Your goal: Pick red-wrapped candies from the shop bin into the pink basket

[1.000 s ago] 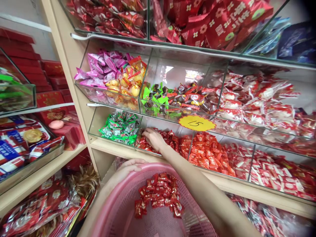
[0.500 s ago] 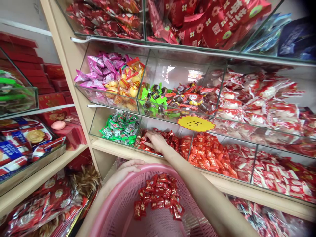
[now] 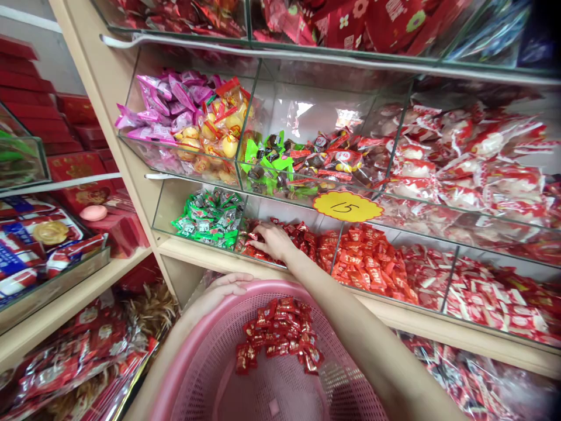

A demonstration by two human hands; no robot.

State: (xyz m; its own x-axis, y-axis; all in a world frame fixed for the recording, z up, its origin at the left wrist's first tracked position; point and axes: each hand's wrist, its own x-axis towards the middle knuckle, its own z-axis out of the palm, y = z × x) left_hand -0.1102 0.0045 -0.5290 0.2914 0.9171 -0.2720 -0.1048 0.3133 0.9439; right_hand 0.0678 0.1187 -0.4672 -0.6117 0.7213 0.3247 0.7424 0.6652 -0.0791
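My right hand [image 3: 275, 241] reaches over my basket into a shelf bin of dark red wrapped candies [image 3: 304, 238]. Its fingers and thumb are curled round some of these candies; how many is hidden. My left hand [image 3: 225, 286] is closed over the far left rim of a pink plastic basket [image 3: 182, 351], its fingers along the edge. Inside the basket, a loose heap of red wrapped candies [image 3: 280, 330] lies on the perforated bottom.
Green wrapped candies [image 3: 210, 217] fill the bin to the left, orange-red packets [image 3: 372, 260] the one to the right. A yellow tag [image 3: 347, 205] marked 15 hangs above. The wooden shelf edge [image 3: 197, 253] runs beyond the basket. A wooden upright [image 3: 100, 117] stands left.
The view has shifted slightly, so the upper shelves sit higher in the picture. My right hand stays in the dark red candies, its fingers slightly moved. My left hand keeps the basket rim.
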